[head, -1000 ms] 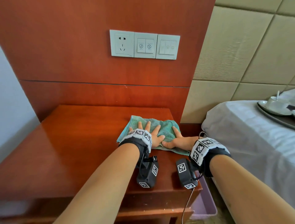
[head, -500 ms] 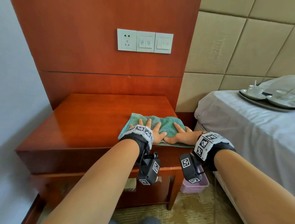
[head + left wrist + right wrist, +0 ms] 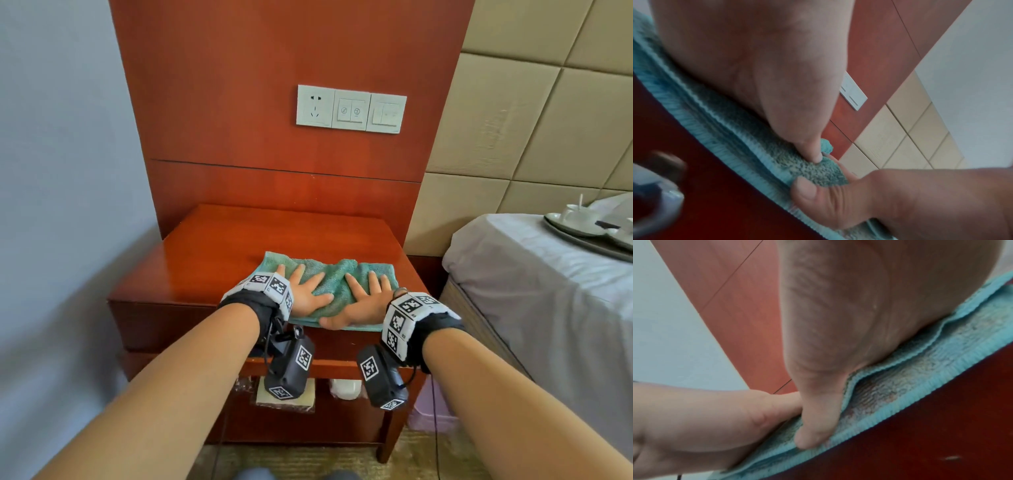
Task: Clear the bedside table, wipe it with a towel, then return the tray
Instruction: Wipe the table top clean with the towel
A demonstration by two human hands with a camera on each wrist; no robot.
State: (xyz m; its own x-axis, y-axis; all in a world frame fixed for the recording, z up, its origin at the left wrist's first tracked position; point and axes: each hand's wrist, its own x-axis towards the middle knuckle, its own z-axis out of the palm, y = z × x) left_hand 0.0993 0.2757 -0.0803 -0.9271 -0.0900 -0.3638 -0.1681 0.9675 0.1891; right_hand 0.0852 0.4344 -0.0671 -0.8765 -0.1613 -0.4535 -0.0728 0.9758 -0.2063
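Note:
A teal towel (image 3: 337, 274) lies folded at the front right of the red-brown bedside table (image 3: 219, 260). Both hands press flat on it with fingers spread: my left hand (image 3: 303, 291) on its left half, my right hand (image 3: 363, 301) on its right half, thumbs nearly meeting at the table's front edge. In the left wrist view the towel (image 3: 748, 142) shows under the palm; in the right wrist view the towel (image 3: 900, 386) bunches under the thumb. The tray (image 3: 589, 240) with white cups sits on the bed at the right.
The bed (image 3: 534, 291) with a grey sheet stands close on the right. A wood wall panel with a socket plate (image 3: 351, 109) backs the table. A lower shelf holds small items (image 3: 344, 389). A lilac bin (image 3: 431, 407) stands on the floor between table and bed.
Both hands have dragged the towel toward the table's front edge. The head has drawn back and up, so more of the table, shelf and floor shows.

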